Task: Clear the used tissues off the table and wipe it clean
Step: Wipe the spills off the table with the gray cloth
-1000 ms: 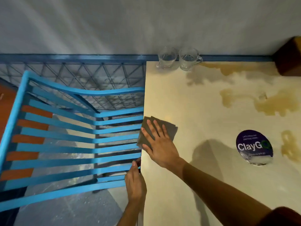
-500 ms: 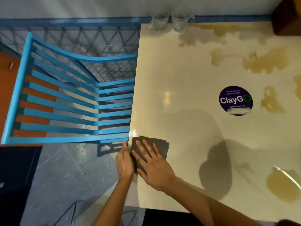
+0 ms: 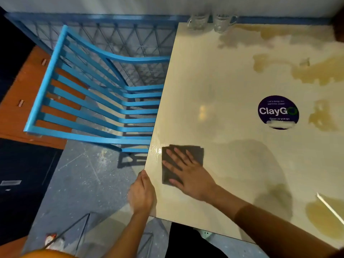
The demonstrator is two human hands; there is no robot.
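Pressing flat: my right hand (image 3: 189, 175) lies palm down on the grey cloth (image 3: 196, 151), fingers straight and spread. It pins the cloth and does not pinch it.

- The cloth is a folded pad, roughly square, with no long axis worth noting. It sits on the table (image 3: 214, 81) near the left edge, towards the near corner.
- My left hand (image 3: 141, 194) is off the tabletop, fingers straight and set against the left edge just beside the cloth. It holds nothing. It is slightly blurred, so I can't read it more finely.
- A thin wet sheen (image 3: 156, 148) runs along the edge just left of the cloth.

Judged by how it lies now, wiping is under way and far from done.

- Yellowish spills remain, all to the right of the cloth and well apart from it. One patch (image 3: 323, 218) is by the near right corner and a broad band (image 3: 316, 75) runs across the far right.
- A smaller blot (image 3: 322, 118) sits beside the round purple sticker (image 3: 278, 112).
- A pale scrap (image 3: 304, 62) lies in the far band. It may be tissue, but it is too small to tell.

The next stroke should run rightward across the table, away from the left edge. The right hand is already on the cloth and on the spill side, so the job is its.

Two glass mugs (image 3: 198, 21) stand at the far edge and must be avoided on the far pass. A blue chair (image 3: 93, 108) is tucked in on the left.
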